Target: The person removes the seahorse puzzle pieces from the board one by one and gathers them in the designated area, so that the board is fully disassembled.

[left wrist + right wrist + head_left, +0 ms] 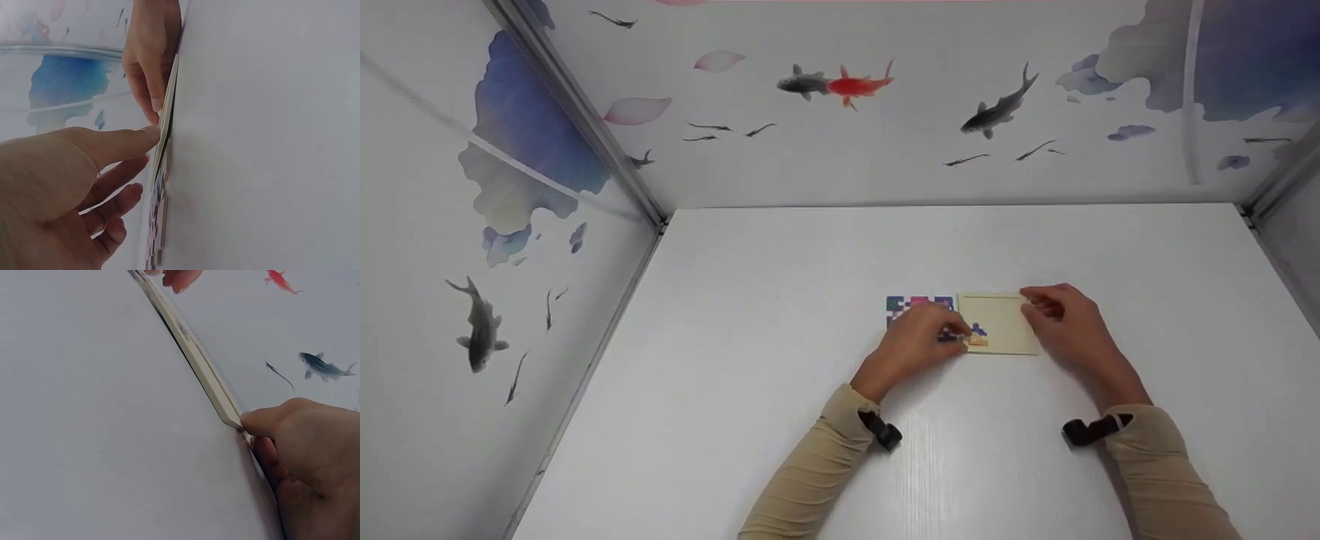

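A shallow cream puzzle tray (1003,319) lies on the table between the two hands. In its near left corner sits a small blue and orange printed patch (979,336). My left hand (919,339) touches the tray's left side with the thumb straight and the other fingers loosely bent. It partly hides a block of colourful jigsaw pieces (897,304) beside the tray. My right hand (1069,319) pinches the tray's right edge between thumb and fingers, seen closely in the right wrist view. A dark line shows under the tray edge (208,382).
The white tabletop (720,315) spreads around the tray. Printed panels with fish stand at the back (885,165) and on the left (412,360). A black wrist camera (881,431) is strapped over the left sleeve, another (1084,433) over the right.
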Available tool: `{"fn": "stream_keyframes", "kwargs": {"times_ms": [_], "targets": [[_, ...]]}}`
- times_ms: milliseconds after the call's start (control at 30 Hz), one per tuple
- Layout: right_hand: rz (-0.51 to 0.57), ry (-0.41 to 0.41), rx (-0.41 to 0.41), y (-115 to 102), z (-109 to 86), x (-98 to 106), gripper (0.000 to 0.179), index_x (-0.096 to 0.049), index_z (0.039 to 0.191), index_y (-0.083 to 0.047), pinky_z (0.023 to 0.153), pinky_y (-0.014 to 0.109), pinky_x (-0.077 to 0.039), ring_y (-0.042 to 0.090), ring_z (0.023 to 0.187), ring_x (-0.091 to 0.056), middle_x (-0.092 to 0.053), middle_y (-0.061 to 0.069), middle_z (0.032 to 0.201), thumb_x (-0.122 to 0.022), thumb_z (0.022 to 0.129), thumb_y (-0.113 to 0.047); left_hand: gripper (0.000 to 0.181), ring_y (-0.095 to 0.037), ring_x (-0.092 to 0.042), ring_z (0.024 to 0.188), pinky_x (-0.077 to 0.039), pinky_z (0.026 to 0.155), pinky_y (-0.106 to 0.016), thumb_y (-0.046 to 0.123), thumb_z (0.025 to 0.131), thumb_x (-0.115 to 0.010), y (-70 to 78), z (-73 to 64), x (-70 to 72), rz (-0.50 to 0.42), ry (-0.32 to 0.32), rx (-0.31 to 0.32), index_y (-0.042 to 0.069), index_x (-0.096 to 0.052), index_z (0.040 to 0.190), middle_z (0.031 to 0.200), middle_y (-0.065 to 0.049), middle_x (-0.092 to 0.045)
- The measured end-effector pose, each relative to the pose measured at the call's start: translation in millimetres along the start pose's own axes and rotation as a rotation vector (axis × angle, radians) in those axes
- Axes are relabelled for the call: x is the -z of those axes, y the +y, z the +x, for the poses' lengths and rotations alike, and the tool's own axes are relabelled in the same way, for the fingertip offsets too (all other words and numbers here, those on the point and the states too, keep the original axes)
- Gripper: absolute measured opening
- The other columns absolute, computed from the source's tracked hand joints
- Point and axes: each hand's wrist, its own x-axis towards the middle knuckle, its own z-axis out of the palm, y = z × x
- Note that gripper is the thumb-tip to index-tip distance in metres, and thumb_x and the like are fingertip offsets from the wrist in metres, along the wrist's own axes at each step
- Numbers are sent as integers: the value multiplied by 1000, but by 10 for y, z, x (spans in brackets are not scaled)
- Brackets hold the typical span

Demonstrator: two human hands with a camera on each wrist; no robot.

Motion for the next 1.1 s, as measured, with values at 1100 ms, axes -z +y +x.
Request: {"fn": "stream_keyframes", "kwargs": {"times_ms": [1100], "targets": [[3,12,7,34,-3,-19,42,-67,148,-16,91,9,-44,23,118,-63,-65,8,128,-64,110,-35,34,-10,-62,112,-50,103,-24,18,101,-78,256,127,-153,40,-31,112,20,-75,135,121,4,-74]]}}
